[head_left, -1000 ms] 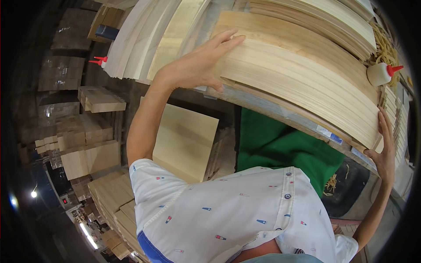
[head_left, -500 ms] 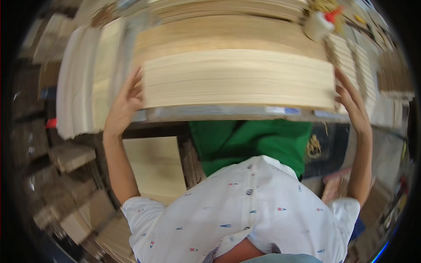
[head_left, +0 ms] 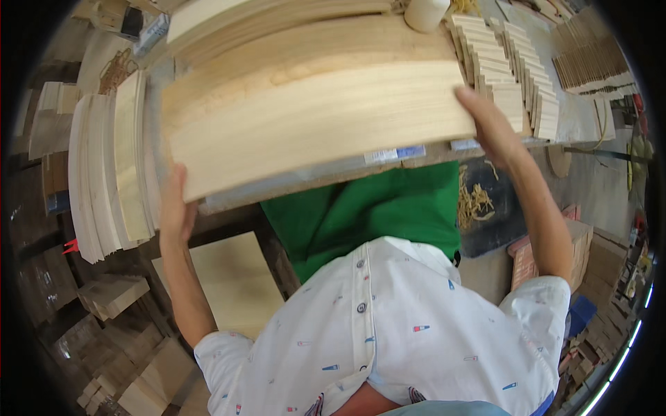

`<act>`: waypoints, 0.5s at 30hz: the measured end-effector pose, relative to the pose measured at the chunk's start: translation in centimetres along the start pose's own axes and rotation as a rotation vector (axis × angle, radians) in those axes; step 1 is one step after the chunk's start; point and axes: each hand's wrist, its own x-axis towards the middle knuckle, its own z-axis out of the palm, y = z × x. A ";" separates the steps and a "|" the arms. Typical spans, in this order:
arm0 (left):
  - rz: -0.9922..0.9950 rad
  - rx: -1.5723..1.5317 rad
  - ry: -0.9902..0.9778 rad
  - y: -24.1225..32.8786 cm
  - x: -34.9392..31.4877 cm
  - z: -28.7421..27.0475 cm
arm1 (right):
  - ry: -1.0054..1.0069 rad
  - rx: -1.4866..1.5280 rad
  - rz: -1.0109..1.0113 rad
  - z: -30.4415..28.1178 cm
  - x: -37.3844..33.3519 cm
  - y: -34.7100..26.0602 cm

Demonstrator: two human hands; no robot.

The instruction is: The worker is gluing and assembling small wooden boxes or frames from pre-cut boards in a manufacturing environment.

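A long pale wooden board (head_left: pixel 319 125) spans the space between my hands, in front of my chest at the bench's near edge. My left hand (head_left: pixel 179 211) grips its lower left end, thumb along the edge. At the other end my right hand (head_left: pixel 491 128) is closed round the board's edge, thumb on top and the other fingers hidden beneath. The board slants, its right end farther from me than its left. Behind it lies a slightly darker wooden panel (head_left: pixel 326 43), partly covered by the board.
Stacked long boards (head_left: pixel 270 19) lie along the back. Upright-edged boards (head_left: pixel 94 173) stand at the left. On the right are rows of small wooden slats (head_left: pixel 479 52) and a white bottle (head_left: pixel 424 12). A pale panel (head_left: pixel 236 281) sits low at the left, beside my green apron (head_left: pixel 368 208).
The board has tilted, its left end coming nearer to me, and its broad smooth face shows more plainly. Both hands have moved with it; the whole view has swung to the right.
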 end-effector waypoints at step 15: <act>0.434 0.024 -0.315 5.4 0.7 2.7 | -0.221 0.000 -0.457 -4.5 1.8 -2.8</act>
